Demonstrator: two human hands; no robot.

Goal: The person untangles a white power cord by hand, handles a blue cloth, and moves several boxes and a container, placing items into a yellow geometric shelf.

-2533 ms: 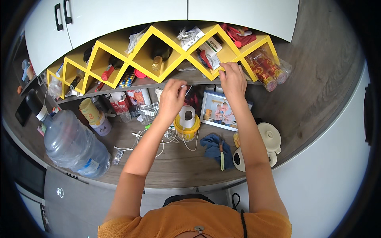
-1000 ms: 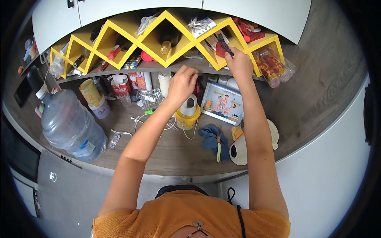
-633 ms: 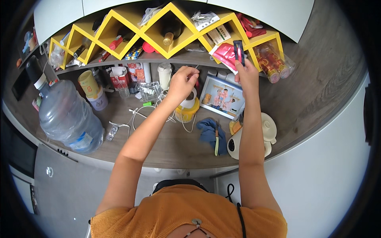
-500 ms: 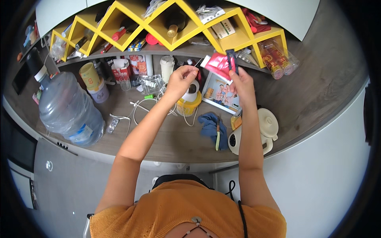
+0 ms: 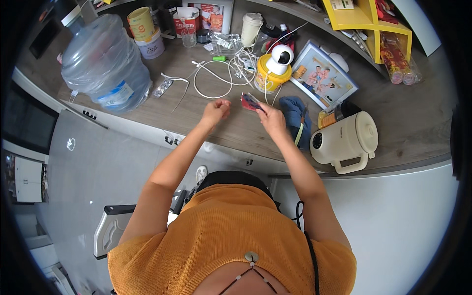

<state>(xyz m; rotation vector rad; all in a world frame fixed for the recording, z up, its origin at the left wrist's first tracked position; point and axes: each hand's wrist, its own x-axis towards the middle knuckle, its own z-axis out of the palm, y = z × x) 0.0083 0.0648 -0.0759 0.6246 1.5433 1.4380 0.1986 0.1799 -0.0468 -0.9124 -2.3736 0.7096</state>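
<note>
My right hand (image 5: 272, 119) is closed round the near end of a small red packet (image 5: 246, 102), held over the desk. A dark, narrow, clip-like piece (image 5: 252, 103) lies along the packet, and its exact kind is hard to make out. To the left, apart from the packet, my left hand (image 5: 216, 111) has its fingers curled together. Anything inside those fingers is hidden. Just right of my right hand lies a blue cloth (image 5: 291, 114) with a green-handled tool (image 5: 299, 132) on it.
A large water bottle (image 5: 108, 69) stands at the left. White cables (image 5: 216, 94) lie tangled behind my hands, beside a white camera (image 5: 281, 55) on a yellow tub (image 5: 268, 81). A framed photo (image 5: 322, 78) leans at the right; a cream kettle (image 5: 341, 140) stands near the desk edge.
Both hands have come down from in front of the yellow shelf to low over the desk, the right one bringing the red packet. The view has tilted downward and turned left.
</note>
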